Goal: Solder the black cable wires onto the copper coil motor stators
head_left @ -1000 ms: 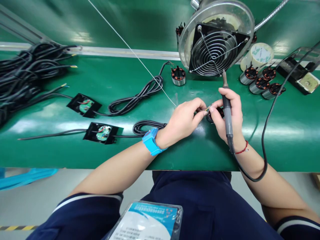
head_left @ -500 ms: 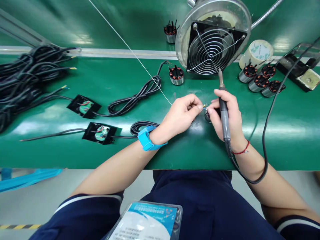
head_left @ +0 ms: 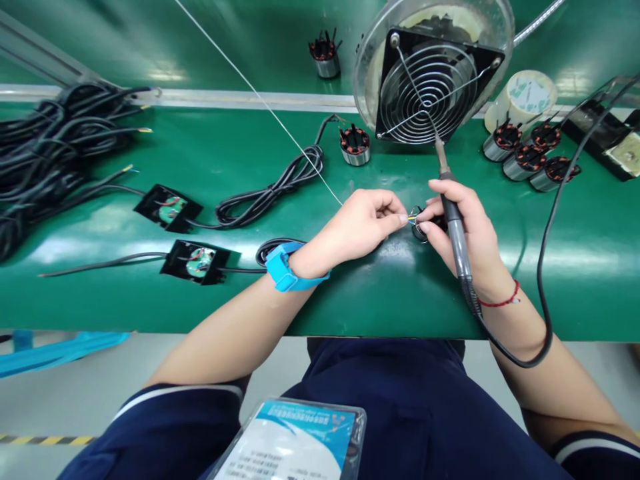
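Observation:
My left hand (head_left: 367, 223) is closed in a pinch on a cable end, whose thin yellow and blue wires (head_left: 412, 219) stick out past the fingertips. A thin pale wire (head_left: 280, 125) slants down from the upper left to this hand. In my right hand (head_left: 480, 233) lies a soldering iron (head_left: 457, 240), its tip pointing up and away towards the fan grille. The thumb and fingertips of that hand are at a small motor stator (head_left: 421, 231), mostly hidden behind them, right beside the wire ends. Whether the wires touch the stator I cannot tell.
A round-housed fan (head_left: 425, 100) stands at the back. Several stators (head_left: 520, 162) sit at the right near a tape roll (head_left: 525, 100) and a soldering stand (head_left: 600, 140). Two black boxes (head_left: 193, 263) with circuit boards and a pile of black cables (head_left: 60, 153) lie left.
The right hand has turned slightly and shifted right with the soldering iron. More of the stator shows between the hands. The left hand keeps its pinch, and the view has shifted a little.

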Available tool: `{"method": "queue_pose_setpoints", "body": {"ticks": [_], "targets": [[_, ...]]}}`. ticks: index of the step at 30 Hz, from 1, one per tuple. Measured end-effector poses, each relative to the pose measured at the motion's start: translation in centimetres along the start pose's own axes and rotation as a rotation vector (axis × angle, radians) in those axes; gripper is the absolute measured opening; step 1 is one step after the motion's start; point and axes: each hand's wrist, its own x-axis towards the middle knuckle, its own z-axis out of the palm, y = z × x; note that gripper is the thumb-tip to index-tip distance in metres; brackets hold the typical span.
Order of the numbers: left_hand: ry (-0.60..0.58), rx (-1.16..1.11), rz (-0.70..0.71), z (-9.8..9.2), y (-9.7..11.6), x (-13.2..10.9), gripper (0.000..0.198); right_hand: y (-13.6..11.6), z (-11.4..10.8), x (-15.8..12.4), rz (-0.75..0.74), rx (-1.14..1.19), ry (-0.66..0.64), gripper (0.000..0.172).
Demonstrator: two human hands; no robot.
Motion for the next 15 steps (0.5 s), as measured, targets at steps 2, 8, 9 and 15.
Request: {"method": "queue_pose_setpoints", "body": {"ticks": [2,8,9,15], "targets": [[0.001,-0.011,0.006,0.0,0.1,0.0,0.007,0.3,0.6,0.3,0.043,0.001,0.040,0.047],[0.017,0.032,0.007,0.0,0.2,0.0,0.010,0.2,0.9,0.6,0.072,-0.012,0.065,0.049],[0.022,0.040,0.012,0.0,0.2,0.0,0.009,0.0,0.5,0.4,0.066,-0.022,0.083,0.046],[0.049,0.127,0.092,0.2,0.2,-0.2,0.009,-2.8,-2.1,-2.3,0.182,-0.050,0.239,0.037]]}}
